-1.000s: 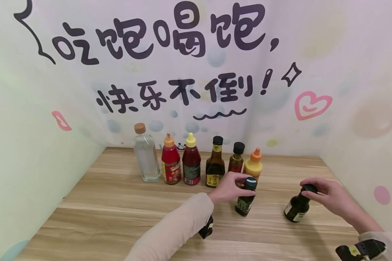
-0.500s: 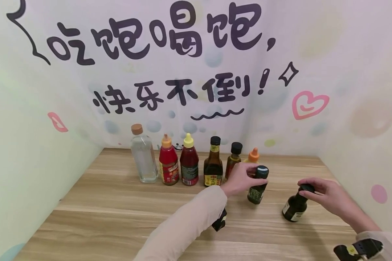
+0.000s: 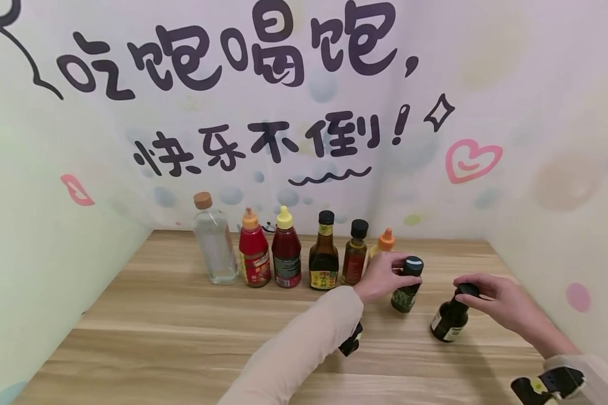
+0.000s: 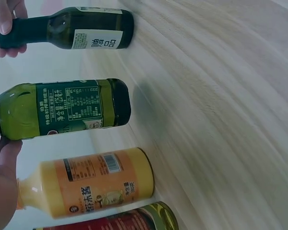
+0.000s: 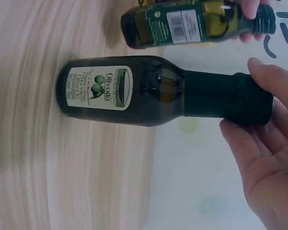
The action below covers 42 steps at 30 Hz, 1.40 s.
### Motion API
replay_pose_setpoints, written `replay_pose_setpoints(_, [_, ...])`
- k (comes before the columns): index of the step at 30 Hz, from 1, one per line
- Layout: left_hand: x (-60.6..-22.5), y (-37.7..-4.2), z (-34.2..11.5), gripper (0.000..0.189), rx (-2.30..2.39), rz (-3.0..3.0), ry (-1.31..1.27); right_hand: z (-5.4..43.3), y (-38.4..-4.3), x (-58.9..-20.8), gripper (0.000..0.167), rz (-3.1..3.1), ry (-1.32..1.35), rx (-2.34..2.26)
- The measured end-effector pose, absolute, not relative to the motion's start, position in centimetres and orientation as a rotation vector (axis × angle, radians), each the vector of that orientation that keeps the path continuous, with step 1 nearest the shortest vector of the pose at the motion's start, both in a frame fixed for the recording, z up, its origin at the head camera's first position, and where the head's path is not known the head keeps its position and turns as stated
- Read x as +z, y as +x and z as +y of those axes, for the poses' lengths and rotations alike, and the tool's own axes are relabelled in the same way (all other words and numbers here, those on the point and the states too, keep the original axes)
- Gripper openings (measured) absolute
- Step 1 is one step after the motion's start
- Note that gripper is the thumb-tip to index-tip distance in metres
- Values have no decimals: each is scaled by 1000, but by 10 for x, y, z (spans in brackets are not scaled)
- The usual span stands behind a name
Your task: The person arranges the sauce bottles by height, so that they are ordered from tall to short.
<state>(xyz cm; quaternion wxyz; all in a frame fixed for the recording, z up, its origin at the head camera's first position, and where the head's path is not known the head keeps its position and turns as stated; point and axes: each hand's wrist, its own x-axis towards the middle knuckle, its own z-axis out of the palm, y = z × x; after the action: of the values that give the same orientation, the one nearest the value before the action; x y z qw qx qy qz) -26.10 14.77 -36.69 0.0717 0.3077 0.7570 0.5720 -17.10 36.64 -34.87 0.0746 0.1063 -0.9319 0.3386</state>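
My left hand point(image 3: 380, 277) grips a small green olive oil bottle point(image 3: 405, 297) near its dark cap, at the right end of the bottle row. In the left wrist view this bottle's green label faces the camera and its base is close to the table. Farther right, my right hand point(image 3: 504, 304) holds a darker olive oil bottle point(image 5: 110, 91) by its black cap, fingers and thumb around it. That bottle stands on the table with a cream label showing olives. Right behind my left hand is a yellow squeeze bottle point(image 4: 101, 182) with an orange nozzle, partly hidden in the head view.
Leftward along the back of the wooden table point(image 3: 182, 343) stand a red-labelled oil bottle point(image 3: 354, 261), a brown sauce bottle point(image 3: 324, 259), two red squeeze bottles point(image 3: 287, 259) point(image 3: 255, 259) and a clear glass bottle point(image 3: 215, 247). A printed cloth point(image 3: 263, 185) hangs behind.
My left hand has carried the green olive oil bottle rightward and back, beside the yellow squeeze bottle. My right hand keeps its grip on the dark bottle. The head view has turned slightly right.
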Motion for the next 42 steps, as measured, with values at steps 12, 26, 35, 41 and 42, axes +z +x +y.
replay_pose_setpoints(12, [-363, -271, 165, 34, 1655, 2346, 965, 366, -172, -348, 29, -2787, 340, 1023])
replay_pose_setpoints(26, [-370, -283, 178, 35, 1554, 2440, 966, 366, -171, -350, 29, -2782, 334, 1074])
replay_pose_setpoints(35, [-373, -289, 181, 36, 1509, 2465, 970, 366, -171, -347, 30, -2800, 318, 1073])
replay_pose_setpoints(41, [-377, -291, 181, 36, 1511, 2485, 966, 366, -171, -349, 30, -2783, 326, 1074])
replay_pose_setpoints(42, [-377, -292, 181, 37, 1505, 2493, 960, 366, -172, -349, 30, -2782, 325, 1072])
